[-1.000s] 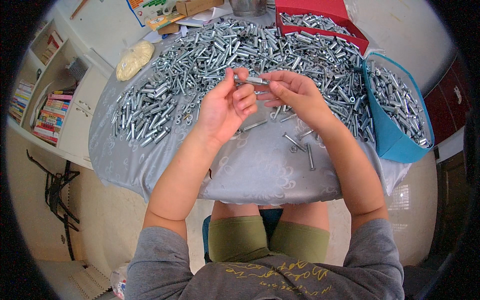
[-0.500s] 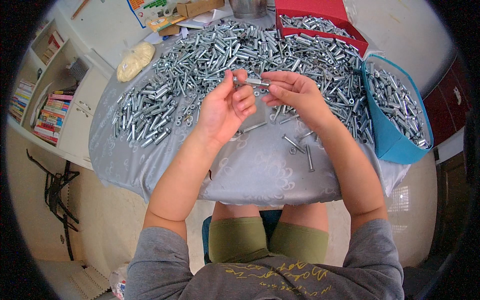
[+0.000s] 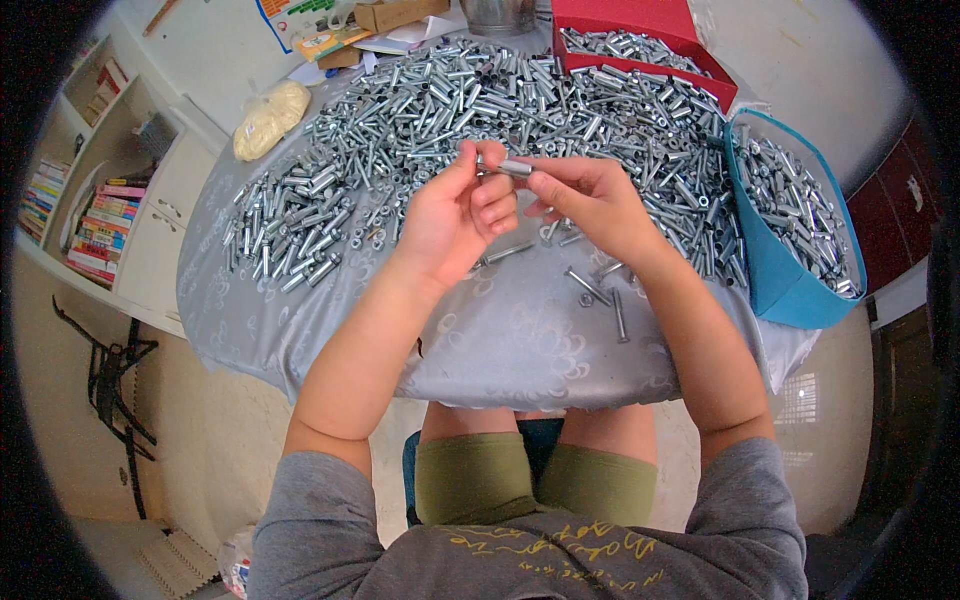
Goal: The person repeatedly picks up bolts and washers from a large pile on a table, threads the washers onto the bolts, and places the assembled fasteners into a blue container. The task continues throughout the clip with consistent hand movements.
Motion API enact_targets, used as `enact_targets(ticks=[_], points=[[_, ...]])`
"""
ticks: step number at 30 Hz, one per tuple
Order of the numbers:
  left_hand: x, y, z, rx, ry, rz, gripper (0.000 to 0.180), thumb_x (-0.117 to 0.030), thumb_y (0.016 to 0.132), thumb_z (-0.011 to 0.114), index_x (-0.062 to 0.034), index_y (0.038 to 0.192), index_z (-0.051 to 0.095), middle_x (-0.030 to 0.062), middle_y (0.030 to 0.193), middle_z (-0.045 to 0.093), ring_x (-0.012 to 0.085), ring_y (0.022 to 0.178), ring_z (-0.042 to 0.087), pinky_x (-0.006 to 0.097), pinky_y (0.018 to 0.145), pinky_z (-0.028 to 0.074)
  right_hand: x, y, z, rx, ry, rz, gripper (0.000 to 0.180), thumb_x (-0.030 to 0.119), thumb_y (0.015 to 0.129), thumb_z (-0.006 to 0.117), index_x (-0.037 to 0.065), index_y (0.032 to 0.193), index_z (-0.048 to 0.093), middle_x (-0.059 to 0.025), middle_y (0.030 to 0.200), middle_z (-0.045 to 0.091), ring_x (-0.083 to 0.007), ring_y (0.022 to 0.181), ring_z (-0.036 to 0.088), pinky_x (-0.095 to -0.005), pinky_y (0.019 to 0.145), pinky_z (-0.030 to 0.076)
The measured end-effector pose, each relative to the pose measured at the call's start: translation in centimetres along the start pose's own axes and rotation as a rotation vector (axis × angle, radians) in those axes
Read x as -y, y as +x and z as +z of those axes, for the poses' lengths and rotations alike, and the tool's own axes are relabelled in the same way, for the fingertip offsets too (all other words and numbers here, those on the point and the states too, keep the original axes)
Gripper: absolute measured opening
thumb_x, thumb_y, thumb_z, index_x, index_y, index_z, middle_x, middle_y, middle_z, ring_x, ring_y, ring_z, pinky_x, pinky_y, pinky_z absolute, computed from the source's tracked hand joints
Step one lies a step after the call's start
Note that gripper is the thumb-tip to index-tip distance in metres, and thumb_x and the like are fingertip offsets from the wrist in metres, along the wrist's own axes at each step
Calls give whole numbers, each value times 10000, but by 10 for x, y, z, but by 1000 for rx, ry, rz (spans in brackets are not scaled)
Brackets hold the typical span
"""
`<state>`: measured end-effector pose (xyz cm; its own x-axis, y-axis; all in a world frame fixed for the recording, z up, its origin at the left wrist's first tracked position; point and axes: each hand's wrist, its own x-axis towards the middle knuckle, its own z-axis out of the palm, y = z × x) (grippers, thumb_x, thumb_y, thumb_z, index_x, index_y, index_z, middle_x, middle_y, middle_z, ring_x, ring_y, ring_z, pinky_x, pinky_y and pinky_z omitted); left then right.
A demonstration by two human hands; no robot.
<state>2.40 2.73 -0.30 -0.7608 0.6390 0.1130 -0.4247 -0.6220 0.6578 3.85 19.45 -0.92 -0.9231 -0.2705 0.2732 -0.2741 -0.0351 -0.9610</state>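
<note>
Between my hands, above the front of the metal heap, is a silver expansion bolt (image 3: 514,168) with a smooth sleeve. The left end of it is pinched by the thumb and forefinger of my left hand (image 3: 448,215), the other fingers curled in. My right hand (image 3: 605,205) grips the sleeve's right end between thumb and fingers. My fingertips hide both ends. Below my hands, several loose bolts (image 3: 620,318) and a nut (image 3: 586,300) lie on the grey tablecloth (image 3: 500,345).
A wide heap of sleeves, bolts and nuts (image 3: 450,95) covers the table's far half. At the right stands a blue fabric bin (image 3: 795,290) full of bolts; behind it is a red box (image 3: 640,22) with more. A bag of pale yellow stuff (image 3: 272,120) sits far left.
Both hands still hold the expansion bolt. My right fingers have closed in around its right end, and the sleeve now shows more clearly, tilted slightly down to the right.
</note>
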Motion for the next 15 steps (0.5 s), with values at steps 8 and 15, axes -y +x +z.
enact_targets(ticks=[8,15], points=[[-14,0,-9,-56,-144,141,222,-300,898,333,-121,820,439,-55,551,298,81,500,280,226,494,260,4,8,-24,-294,-40,9,278,259,783,579,38,949,604,-43,739,609,-85,585,539,-194,536,420],[-18,-1,-13,-111,-163,172,225,-297,898,337,-114,827,447,-51,547,285,80,499,277,223,489,258,6,-5,-15,-143,-1011,-177,150,194,681,605,109,801,636,-89,719,601,-225,638,577,-318,586,449]])
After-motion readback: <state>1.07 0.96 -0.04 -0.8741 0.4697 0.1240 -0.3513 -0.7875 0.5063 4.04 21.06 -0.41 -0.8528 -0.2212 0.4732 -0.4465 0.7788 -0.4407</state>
